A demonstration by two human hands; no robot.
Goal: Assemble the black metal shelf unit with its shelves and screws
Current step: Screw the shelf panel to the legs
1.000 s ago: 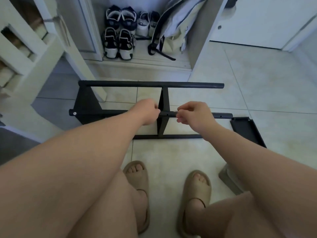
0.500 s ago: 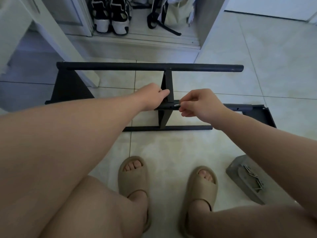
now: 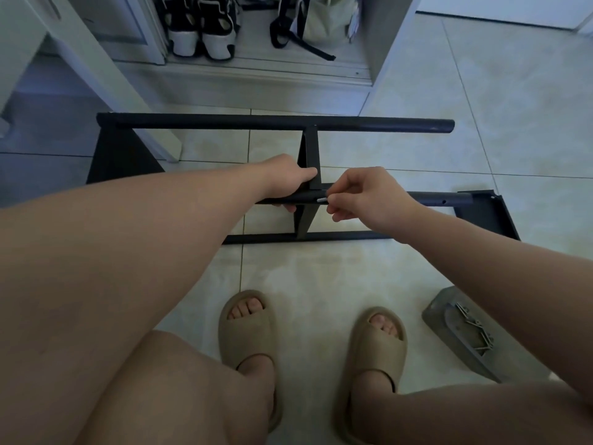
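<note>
A half-built black frame [image 3: 276, 125] lies sideways on the floor [image 3: 321, 277], left hand [image 3: 285, 179] gripping its near tube [image 3: 433, 198] while the right hand [image 3: 369, 197] pinches a screw [image 3: 322, 199] at the middle shelf [image 3: 310, 149]; a loose shelf [image 3: 491, 216] and spare screws [image 3: 471, 329] apparently remain to fit.

The shelf frame [image 3: 276, 125] lies on its side on the tiled floor [image 3: 321, 284], ahead of the two slippers [image 3: 248, 329]. Its near tube [image 3: 433, 198] runs left to right, and a shelf panel [image 3: 310, 149] stands across the frame at the middle. The left hand [image 3: 285, 179] grips the near tube just left of that panel. The right hand [image 3: 369, 197] is just right of it and pinches a screw [image 3: 322, 199] (its tip against the tube). Another shelf [image 3: 494, 216] lies on the floor by the frame's right end. Right of the slippers sits a tray [image 3: 433, 311] with loose screws [image 3: 478, 329] in it. Behind the frame, on a raised step [image 3: 256, 72], shoes [image 3: 202, 30] stand left of a bag [image 3: 324, 24].
</note>
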